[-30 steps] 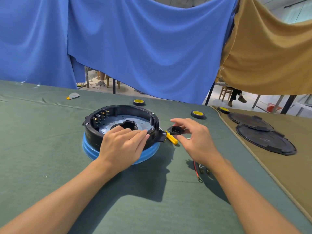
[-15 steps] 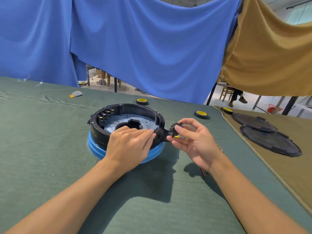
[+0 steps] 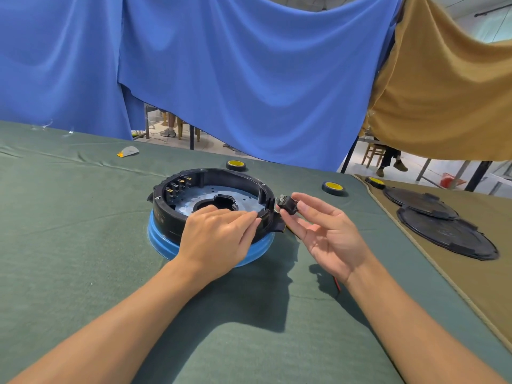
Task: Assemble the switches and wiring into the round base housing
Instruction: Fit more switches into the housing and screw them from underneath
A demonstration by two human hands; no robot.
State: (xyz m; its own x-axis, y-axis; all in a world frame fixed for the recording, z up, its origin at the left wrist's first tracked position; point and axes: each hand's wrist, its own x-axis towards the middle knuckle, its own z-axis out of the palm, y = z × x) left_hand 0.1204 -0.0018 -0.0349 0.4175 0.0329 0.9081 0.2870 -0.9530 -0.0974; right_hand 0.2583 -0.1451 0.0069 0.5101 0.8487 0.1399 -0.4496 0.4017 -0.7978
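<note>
the step in hand looks like fitting a switch (image 3: 288,203) into the round housing (image 3: 163,214). the right hand (image 3: 324,231) pinches the switch just beside the housing's right wall. the left hand (image 3: 219,234) lies flat on the near rim. next, the switch likely needs lining up with a wall slot. the surface (image 3: 69,245) is green cloth, and blue drapes (image 3: 249,79) hang behind.
</note>
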